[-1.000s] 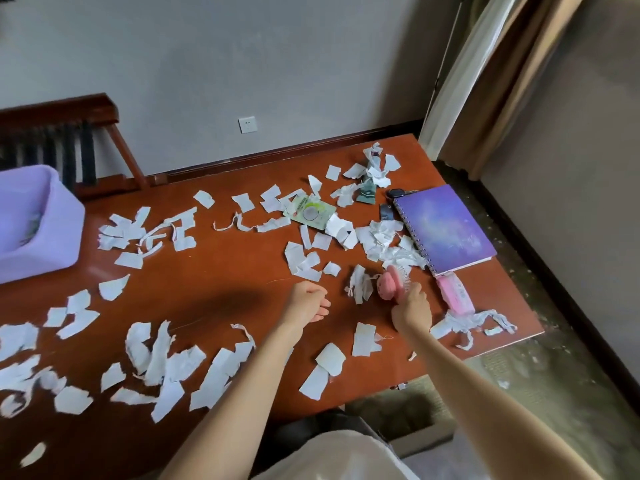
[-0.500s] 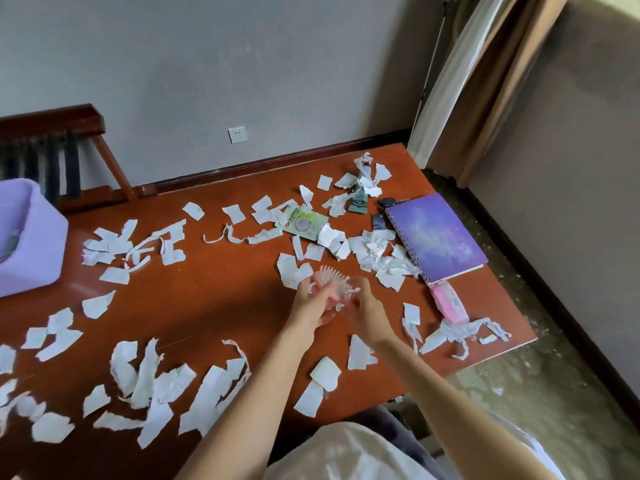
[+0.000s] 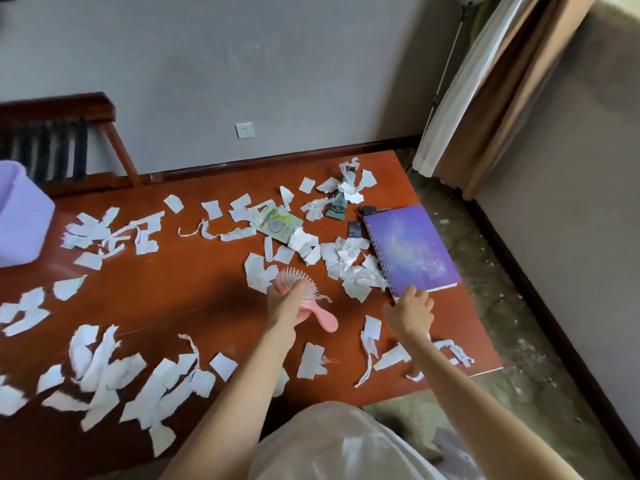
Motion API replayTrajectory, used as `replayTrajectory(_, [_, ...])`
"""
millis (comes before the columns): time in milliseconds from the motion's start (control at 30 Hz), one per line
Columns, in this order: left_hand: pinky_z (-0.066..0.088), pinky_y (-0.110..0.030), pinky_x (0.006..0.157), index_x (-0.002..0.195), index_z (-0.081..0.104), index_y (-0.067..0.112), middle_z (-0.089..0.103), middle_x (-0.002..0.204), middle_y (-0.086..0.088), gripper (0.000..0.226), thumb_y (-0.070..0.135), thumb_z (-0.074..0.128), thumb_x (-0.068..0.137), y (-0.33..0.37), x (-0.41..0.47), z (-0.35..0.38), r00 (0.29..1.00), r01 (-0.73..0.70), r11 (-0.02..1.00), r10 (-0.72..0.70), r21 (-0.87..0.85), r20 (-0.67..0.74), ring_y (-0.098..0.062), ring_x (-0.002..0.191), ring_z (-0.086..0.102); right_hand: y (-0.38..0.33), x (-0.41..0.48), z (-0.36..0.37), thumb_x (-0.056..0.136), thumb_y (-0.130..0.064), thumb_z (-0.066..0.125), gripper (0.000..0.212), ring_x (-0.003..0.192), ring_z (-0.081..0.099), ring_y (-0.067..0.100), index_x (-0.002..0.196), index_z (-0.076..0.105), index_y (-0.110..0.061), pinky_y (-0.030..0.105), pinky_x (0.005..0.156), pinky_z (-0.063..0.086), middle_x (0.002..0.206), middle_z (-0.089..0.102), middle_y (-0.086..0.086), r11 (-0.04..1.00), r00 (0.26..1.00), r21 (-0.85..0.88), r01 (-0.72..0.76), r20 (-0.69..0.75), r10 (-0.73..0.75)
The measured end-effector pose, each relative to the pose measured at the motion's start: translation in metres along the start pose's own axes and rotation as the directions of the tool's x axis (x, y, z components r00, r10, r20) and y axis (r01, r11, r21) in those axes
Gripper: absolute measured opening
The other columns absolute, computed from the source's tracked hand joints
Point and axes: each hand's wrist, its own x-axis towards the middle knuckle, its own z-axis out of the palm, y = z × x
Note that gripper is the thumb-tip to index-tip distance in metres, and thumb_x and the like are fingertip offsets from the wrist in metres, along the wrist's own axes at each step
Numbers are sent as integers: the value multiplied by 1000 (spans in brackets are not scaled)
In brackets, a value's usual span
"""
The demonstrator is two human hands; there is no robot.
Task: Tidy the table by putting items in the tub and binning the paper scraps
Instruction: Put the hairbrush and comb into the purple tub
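My left hand [image 3: 287, 304] grips a pink hairbrush [image 3: 313, 306] by its head, bristles up, just above the middle of the red-brown table [image 3: 180, 292]. My right hand [image 3: 410, 311] is lowered with bent fingers at the near corner of the purple spiral notebook [image 3: 412, 251]. What lies under it is hidden. White paper scraps [image 3: 100, 372] are strewn over the whole table. A lilac tub [image 3: 20, 216] stands at the far left edge.
A green packet [image 3: 277, 223], a dark sachet [image 3: 337, 207], a car key [image 3: 369, 210] and a small dark card [image 3: 354, 230] lie among scraps at the back right. A wooden chair [image 3: 59, 143] stands behind the tub. The table's right edge drops to the floor.
The pink hairbrush passed from my right hand to my left. My right hand moved right, down to the notebook's near corner, covering the spot where a pink case lay.
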Motion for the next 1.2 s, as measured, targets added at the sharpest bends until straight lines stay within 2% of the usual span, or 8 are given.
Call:
replayTrajectory(200, [54,-33,74,125,41,8,58,111,-15,48,16,67,84,-6,-4,18,1000,-17,998,17,61,1,-23,90,62,27,17,-1,78,-31,67,65,126,42,33,130,37,-5,39,104,32,133,43,14,975,990,-204,-84,93,105])
replayTrajectory(600, [55,-36,76,119,43,13,57,109,-12,41,12,67,85,-3,-10,16,997,-67,997,66,-35,-32,-21,82,62,-25,-2,-11,81,-25,56,33,108,58,32,109,53,-7,38,98,44,116,58,11,980,959,-49,191,221,-176])
replayTrajectory(667, [55,-39,78,118,44,15,56,110,-11,39,12,66,85,1,-13,8,995,-87,993,84,-83,-47,-24,92,61,-44,-8,-16,89,-24,50,23,109,58,32,103,56,-7,35,94,46,118,58,12,959,926,33,282,253,-281])
replayTrajectory(767, [56,-38,79,125,44,17,56,116,-13,46,15,66,85,10,-11,-9,985,-135,978,115,-158,-127,-25,98,60,-75,-7,-14,91,-41,51,48,109,60,28,122,51,-4,30,84,45,118,61,12,927,866,328,181,394,-308])
replayTrajectory(900, [56,-32,67,133,39,18,54,120,-14,52,17,63,87,28,-14,-45,964,-212,926,146,-313,-223,-29,107,61,-115,-7,-10,83,-21,50,23,68,58,18,87,59,-1,31,71,49,60,66,1,832,699,554,7,593,-400])
replayTrajectory(967, [57,-36,67,133,37,19,54,117,-14,50,17,61,88,41,-15,-66,957,-239,899,155,-367,-244,-30,97,64,-136,-13,-6,82,-8,47,13,82,59,22,82,59,-4,34,75,49,70,64,2,791,639,597,-132,662,-393])
replayTrajectory(1067, [57,-35,64,125,38,22,54,108,-12,45,21,63,88,62,-14,-96,939,-277,895,175,-350,-297,-24,78,64,-168,-25,3,88,-17,50,19,88,60,23,106,55,-15,33,73,50,89,62,5,721,563,658,-218,688,-457])
replayTrajectory(1200, [51,-22,49,121,42,21,59,98,-8,51,26,72,80,92,-3,-139,907,-323,911,220,-258,-360,-14,65,60,-224,-48,20,93,-14,50,19,82,62,24,111,51,-11,35,76,53,93,64,11,738,525,664,-120,673,-521])
